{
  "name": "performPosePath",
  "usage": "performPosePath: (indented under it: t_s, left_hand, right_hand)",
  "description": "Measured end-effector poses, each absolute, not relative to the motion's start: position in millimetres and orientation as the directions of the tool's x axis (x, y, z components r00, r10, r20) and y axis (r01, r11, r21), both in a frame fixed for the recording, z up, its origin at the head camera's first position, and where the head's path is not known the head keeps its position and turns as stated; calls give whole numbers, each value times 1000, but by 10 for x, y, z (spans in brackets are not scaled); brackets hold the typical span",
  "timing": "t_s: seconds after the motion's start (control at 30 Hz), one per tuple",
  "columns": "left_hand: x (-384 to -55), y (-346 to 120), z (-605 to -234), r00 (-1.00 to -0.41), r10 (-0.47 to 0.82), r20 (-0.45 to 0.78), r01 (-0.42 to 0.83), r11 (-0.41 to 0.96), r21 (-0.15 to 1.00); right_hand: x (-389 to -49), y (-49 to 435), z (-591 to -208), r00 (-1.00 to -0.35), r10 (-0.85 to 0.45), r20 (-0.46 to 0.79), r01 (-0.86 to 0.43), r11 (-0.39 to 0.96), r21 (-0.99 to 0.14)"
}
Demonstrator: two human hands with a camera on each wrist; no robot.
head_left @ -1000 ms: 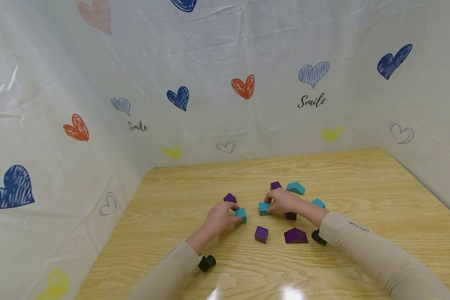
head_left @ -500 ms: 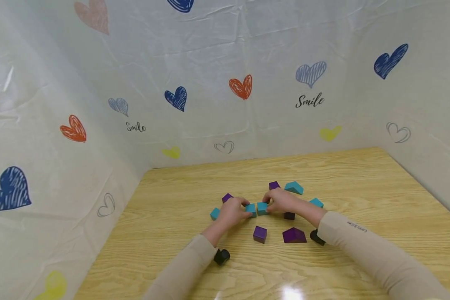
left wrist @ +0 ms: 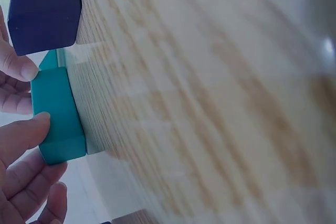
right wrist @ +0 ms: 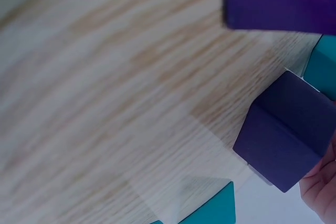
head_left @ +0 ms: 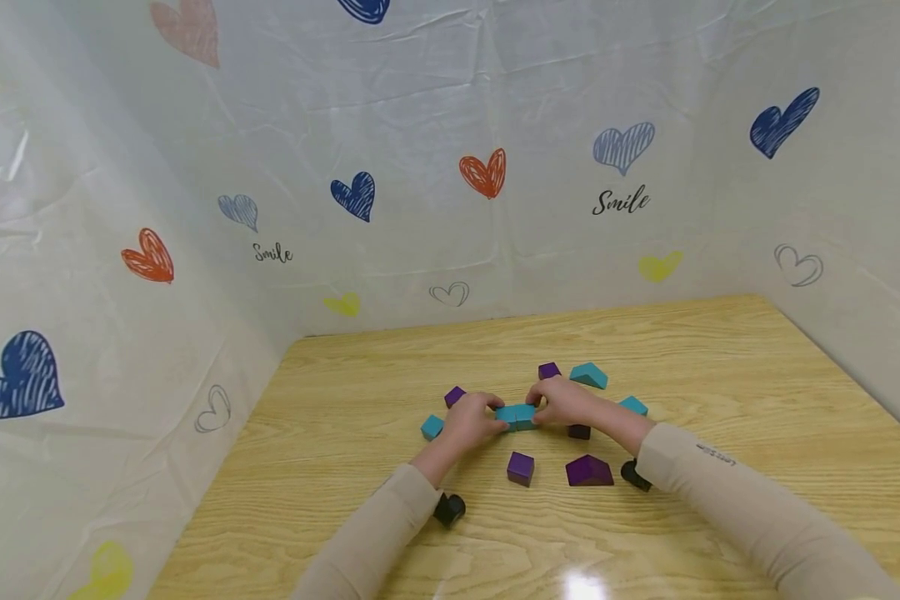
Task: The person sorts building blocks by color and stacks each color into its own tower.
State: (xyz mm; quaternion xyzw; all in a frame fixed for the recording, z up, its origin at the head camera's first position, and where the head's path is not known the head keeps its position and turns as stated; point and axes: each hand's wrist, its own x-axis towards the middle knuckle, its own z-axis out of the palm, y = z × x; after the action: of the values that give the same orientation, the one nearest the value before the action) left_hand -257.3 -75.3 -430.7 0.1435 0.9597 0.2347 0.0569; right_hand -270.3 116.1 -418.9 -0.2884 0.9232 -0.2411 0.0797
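Observation:
Two small teal blocks lie end to end on the wooden table in the head view. My left hand (head_left: 471, 419) pinches the left teal block (head_left: 506, 418) between thumb and fingers. From the other side, my right hand (head_left: 562, 400) pinches the right teal block (head_left: 524, 417). In the left wrist view the pair reads as one teal bar (left wrist: 60, 114), with fingertips at both ends. The right wrist view shows only part of my right hand (right wrist: 321, 190), mostly hidden behind a dark purple block (right wrist: 286, 129).
Around the hands on the table (head_left: 345, 467) lie a purple cube (head_left: 521, 468), a purple wedge-sided block (head_left: 589, 472), a teal block (head_left: 432, 427) and a teal wedge (head_left: 588, 375). More purple and teal blocks sit near the right forearm. A heart-printed sheet (head_left: 420, 242) hangs behind.
My left hand has moved right with its teal block until it meets the right one, uncovering another teal block at the left. The right hand has stayed in place.

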Motion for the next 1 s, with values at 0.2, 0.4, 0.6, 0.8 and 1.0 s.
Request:
performPosePath:
  t_s: [0.2, 0.4, 0.6, 0.8, 1.0]
  left_hand:
    - [-2576, -750, -4311, -956, 290, -46, 235, 848, 476]
    - [-2575, -756, -4323, -959, 281, -43, 226, 845, 484]
    - [-2574, -752, -4328, -962, 270, -40, 214, 837, 504]
    - [-2572, -746, -4321, -965, 256, -53, 192, 832, 520]
    - [-2559, -751, -4302, -963, 263, -51, 202, 838, 507]
  right_hand:
    - [-2695, 1175, -4179, -821, -571, -9, -494, 717, -493]
    - [-2705, 1184, -4204, -814, -580, 4, -506, 706, -495]
    - [-2697, 1195, -4214, -813, -582, 25, -511, 692, -510]
    - [-2691, 1191, -4210, -815, -579, 25, -506, 689, -518]
    - [-2687, 1178, -4207, -808, -588, 35, -523, 690, -500]
